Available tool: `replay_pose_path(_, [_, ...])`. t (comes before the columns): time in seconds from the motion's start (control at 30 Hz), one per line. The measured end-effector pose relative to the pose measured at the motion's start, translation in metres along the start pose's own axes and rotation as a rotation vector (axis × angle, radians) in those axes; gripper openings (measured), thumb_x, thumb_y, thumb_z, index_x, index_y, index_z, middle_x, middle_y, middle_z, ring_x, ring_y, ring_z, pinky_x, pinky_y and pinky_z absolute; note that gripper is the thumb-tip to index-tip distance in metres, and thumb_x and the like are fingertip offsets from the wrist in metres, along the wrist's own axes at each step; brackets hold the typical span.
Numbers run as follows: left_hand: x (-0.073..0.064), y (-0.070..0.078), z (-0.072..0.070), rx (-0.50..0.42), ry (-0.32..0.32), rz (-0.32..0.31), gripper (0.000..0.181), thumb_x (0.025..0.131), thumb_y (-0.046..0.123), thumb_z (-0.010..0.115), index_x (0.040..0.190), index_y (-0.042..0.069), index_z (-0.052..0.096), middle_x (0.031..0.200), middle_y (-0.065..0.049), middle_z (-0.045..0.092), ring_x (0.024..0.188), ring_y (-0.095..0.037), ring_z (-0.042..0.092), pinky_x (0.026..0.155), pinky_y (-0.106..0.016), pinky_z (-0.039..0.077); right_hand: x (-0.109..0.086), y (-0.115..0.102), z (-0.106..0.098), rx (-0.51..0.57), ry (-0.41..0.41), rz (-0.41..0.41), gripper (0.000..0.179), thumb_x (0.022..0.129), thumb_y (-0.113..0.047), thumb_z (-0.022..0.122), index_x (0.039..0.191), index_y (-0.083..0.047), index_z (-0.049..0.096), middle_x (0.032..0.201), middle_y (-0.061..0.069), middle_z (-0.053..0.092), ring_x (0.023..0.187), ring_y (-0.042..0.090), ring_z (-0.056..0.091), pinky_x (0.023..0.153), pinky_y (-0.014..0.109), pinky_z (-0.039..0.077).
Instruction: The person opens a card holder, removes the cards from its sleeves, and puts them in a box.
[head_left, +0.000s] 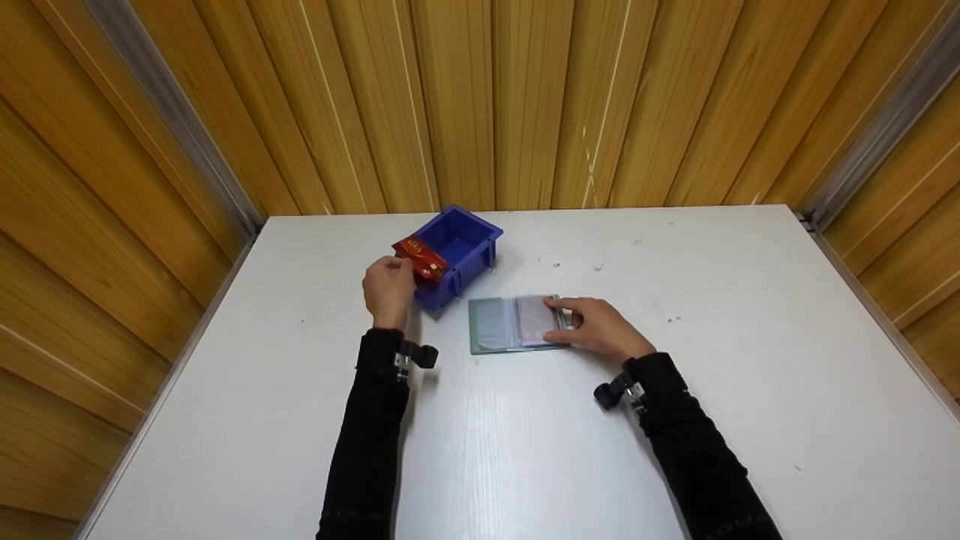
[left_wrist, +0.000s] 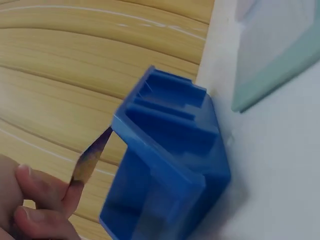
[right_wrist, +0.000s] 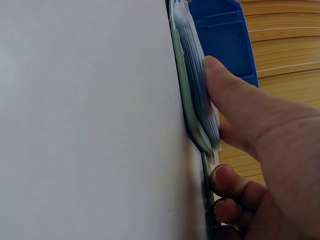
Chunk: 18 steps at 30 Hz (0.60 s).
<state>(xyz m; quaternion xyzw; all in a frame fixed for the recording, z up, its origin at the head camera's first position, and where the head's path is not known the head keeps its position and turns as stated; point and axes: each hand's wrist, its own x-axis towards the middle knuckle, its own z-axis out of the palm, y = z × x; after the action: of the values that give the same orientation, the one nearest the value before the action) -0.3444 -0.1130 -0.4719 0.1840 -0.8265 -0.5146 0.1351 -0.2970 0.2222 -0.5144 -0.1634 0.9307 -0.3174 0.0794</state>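
A red packet (head_left: 423,259) with yellow lettering is pinched at its near-left end by my left hand (head_left: 389,291). It lies over the left side of a blue plastic bin (head_left: 478,262); in the left wrist view the packet (left_wrist: 91,156) shows nearly edge-on against the bin's rim. Flat on the table is an opened green card holder (head_left: 488,324) with clear plastic sleeves. My right hand (head_left: 600,326) grips the right-hand stack of sleeves (head_left: 535,321), thumb and forefinger apart at its edges. The right wrist view shows the thumb against the layered sleeves (right_wrist: 197,85).
The white table (head_left: 720,390) carries small scraps (head_left: 598,268) at its back right. Wood-patterned panels (head_left: 525,105) stand behind it and on both sides. Each black sleeve has a small camera strapped at the wrist.
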Motion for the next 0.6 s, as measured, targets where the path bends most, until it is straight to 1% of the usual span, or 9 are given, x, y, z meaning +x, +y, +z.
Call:
replay_pose_path(0.07, [0.002,-0.004,0.001,0.017,0.013,-0.022,0.023,0.098,0.025,0.063,0.102,0.006,0.076,0.094,-0.012,0.075,0.088,-0.027,0.068,0.076,-0.039,0.047,0.0,0.0,0.0,0.002,0.001,0.003,0.071,0.089,-0.045,0.08,0.15,-0.021,0.055,0.081,0.001,0.049,0.077,0.016,0.044,0.071,0.033,0.034])
replay_pose_path(0.17, [0.004,-0.009,0.004,0.051,0.001,-0.036,0.024,0.096,0.025,0.062,0.102,0.006,0.076,0.101,-0.012,0.076,0.095,-0.03,0.068,0.082,-0.043,0.049,0.0,0.0,-0.001,0.0,0.001,0.005,0.071,0.088,-0.046,0.08,0.15,-0.021,0.055,0.083,0.001,0.048,0.081,0.017,0.045,0.075,0.034,0.035])
replay_pose_path(0.3, [0.004,-0.012,0.008,0.095,-0.031,-0.041,0.024,0.096,0.026,0.063,0.102,0.007,0.076,0.104,-0.011,0.076,0.096,-0.03,0.068,0.084,-0.045,0.051,0.0,-0.001,-0.001,0.0,0.001,0.008,0.071,0.088,-0.046,0.081,0.15,-0.023,0.055,0.085,0.002,0.048,0.085,0.019,0.046,0.079,0.036,0.035])
replay_pose_path(0.37, [0.004,-0.013,0.01,0.113,-0.04,-0.043,0.024,0.096,0.027,0.064,0.101,0.007,0.076,0.104,-0.011,0.076,0.095,-0.03,0.069,0.084,-0.044,0.051,0.0,-0.001,-0.001,0.0,0.001,0.011,0.071,0.088,-0.047,0.08,0.151,-0.024,0.055,0.089,0.005,0.051,0.089,0.021,0.048,0.083,0.038,0.036])
replay_pose_path(0.4, [0.003,-0.013,0.011,0.12,-0.046,-0.043,0.024,0.096,0.028,0.064,0.1,0.007,0.076,0.103,-0.011,0.076,0.094,-0.03,0.069,0.083,-0.044,0.051,0.0,-0.001,-0.001,0.003,0.002,0.012,0.071,0.088,-0.047,0.08,0.15,-0.024,0.055,0.095,0.006,0.057,0.093,0.022,0.05,0.086,0.039,0.038])
replay_pose_path(0.47, [0.002,-0.015,0.013,0.137,-0.051,-0.04,0.024,0.095,0.029,0.065,0.099,0.008,0.077,0.103,-0.01,0.076,0.094,-0.03,0.069,0.083,-0.044,0.051,0.0,-0.001,-0.001,0.01,0.003,0.014,0.071,0.088,-0.047,0.08,0.15,-0.024,0.055,0.115,0.01,0.066,0.104,0.023,0.053,0.096,0.041,0.042])
replay_pose_path(0.53, [0.001,-0.016,0.015,0.154,-0.057,-0.033,0.024,0.095,0.03,0.066,0.098,0.009,0.078,0.103,-0.01,0.077,0.094,-0.029,0.069,0.082,-0.045,0.051,-0.001,-0.001,0.0,0.022,0.003,0.017,0.071,0.088,-0.047,0.081,0.15,-0.023,0.055,0.136,0.012,0.064,0.115,0.025,0.054,0.107,0.045,0.042])
replay_pose_path(0.57, [0.001,-0.017,0.016,0.161,-0.06,-0.028,0.024,0.094,0.031,0.067,0.097,0.009,0.078,0.103,-0.01,0.077,0.095,-0.029,0.069,0.082,-0.045,0.051,-0.001,-0.001,0.0,0.028,0.003,0.019,0.071,0.088,-0.046,0.081,0.15,-0.023,0.055,0.144,0.012,0.061,0.119,0.025,0.053,0.11,0.047,0.041])
replay_pose_path(0.6, [0.0,-0.018,0.017,0.166,-0.062,-0.023,0.024,0.094,0.031,0.067,0.096,0.009,0.078,0.102,-0.01,0.077,0.094,-0.029,0.07,0.081,-0.045,0.051,-0.001,0.0,0.0,0.03,0.003,0.021,0.071,0.088,-0.046,0.081,0.15,-0.023,0.055,0.147,0.012,0.059,0.12,0.026,0.053,0.111,0.048,0.041])
